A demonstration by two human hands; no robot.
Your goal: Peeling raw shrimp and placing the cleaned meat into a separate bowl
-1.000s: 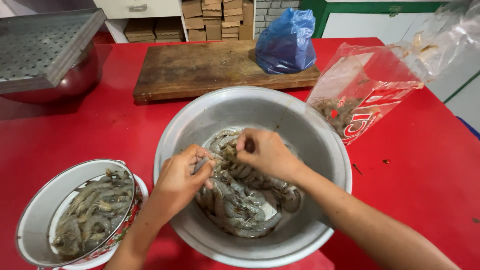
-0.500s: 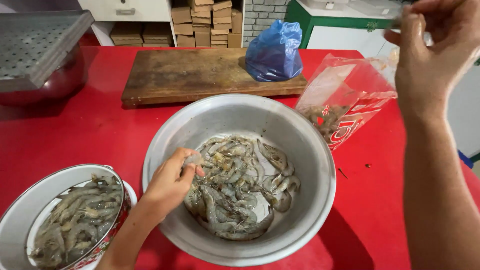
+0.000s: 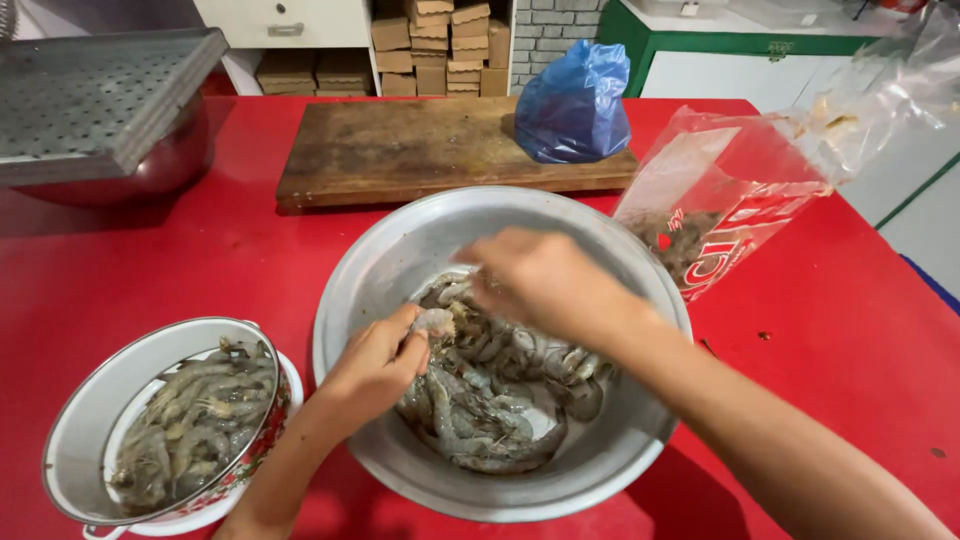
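A large metal bowl (image 3: 400, 250) in the middle of the red table holds a heap of raw grey shrimp (image 3: 480, 410). My left hand (image 3: 375, 365) is inside the bowl with its fingers pinched on one shrimp (image 3: 436, 321). My right hand (image 3: 545, 285) hovers over the bowl, blurred, just right of that shrimp. Whether it holds anything cannot be made out.
A white enamel bowl (image 3: 90, 420) with more shrimp sits at front left. A wooden cutting board (image 3: 420, 150) lies behind, with a blue plastic bag (image 3: 578, 105) on it. A clear and red plastic bag (image 3: 720, 200) lies right. A metal pot with perforated tray (image 3: 90, 110) stands back left.
My right hand went up toward the plastic bag at the right, then came back down over the bowl. My left hand stayed in the bowl on the shrimp.
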